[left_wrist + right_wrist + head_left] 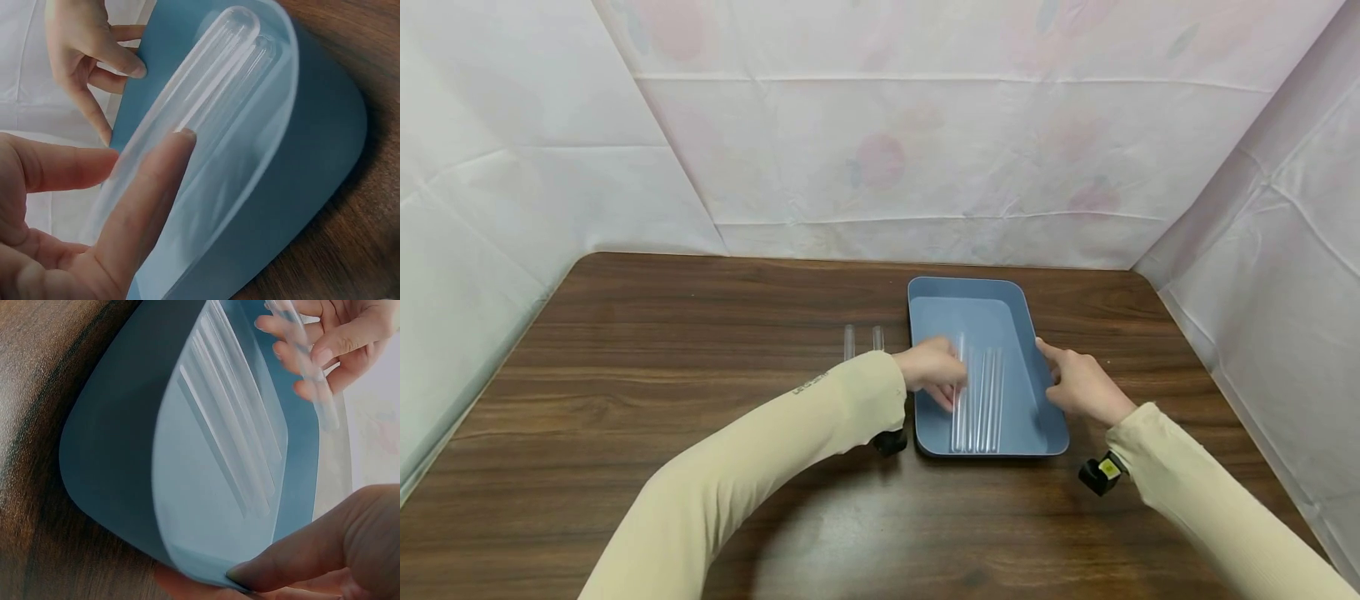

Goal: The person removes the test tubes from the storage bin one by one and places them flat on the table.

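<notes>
My left hand [934, 367] pinches a clear test tube [325, 406] between thumb and fingers, above the left part of a blue-grey tray [973, 310]. Several more clear test tubes [989, 400] lie side by side on the tray floor, running lengthwise toward the near end. In the left wrist view, rounded tube ends show near the tray wall. My right hand [1082, 385] grips the tray's right rim, its thumb [269, 565] on the inner side and fingers outside and below.
Two more clear tubes [849, 340] lie on the brown wooden table [700, 333] left of the tray, partly hidden by the left sleeve [790, 425]. Pale fabric walls [880, 150] stand behind the table and at both sides.
</notes>
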Available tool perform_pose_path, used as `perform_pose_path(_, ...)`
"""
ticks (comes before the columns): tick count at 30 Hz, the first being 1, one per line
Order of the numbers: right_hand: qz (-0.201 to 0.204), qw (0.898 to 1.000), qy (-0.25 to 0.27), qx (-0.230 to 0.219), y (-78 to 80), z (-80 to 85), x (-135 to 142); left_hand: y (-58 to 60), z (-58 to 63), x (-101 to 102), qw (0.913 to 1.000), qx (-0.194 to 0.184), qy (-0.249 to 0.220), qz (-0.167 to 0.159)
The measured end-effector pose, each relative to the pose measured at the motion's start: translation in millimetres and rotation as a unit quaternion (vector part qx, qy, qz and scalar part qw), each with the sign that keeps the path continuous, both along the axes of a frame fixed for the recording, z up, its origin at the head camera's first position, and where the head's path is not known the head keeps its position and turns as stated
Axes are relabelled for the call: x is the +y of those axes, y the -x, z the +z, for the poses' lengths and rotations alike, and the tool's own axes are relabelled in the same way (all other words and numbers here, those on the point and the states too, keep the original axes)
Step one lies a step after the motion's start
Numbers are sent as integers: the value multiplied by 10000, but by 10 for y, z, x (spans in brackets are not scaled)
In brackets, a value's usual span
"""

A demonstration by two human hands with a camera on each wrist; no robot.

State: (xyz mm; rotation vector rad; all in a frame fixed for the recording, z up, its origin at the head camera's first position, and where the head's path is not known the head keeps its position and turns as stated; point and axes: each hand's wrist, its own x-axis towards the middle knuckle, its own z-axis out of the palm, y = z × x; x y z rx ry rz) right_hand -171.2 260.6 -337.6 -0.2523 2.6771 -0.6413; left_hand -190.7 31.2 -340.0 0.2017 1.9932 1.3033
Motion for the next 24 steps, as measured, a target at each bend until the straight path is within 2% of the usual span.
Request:
perform_pose_path(5, 19, 10000, -59, 51, -2, -6, 1, 5, -13, -24, 9999, -37, -130, 31)
perform_pose_path(13, 17, 10000, -27, 80, -2, -3, 7, -22, 52, -121, 9994, 53, -292, 184)
perform_pose_path(24, -27, 10000, -21, 26, -2, 0, 5, -46, 64, -280, 9981, 87, -475, 385)
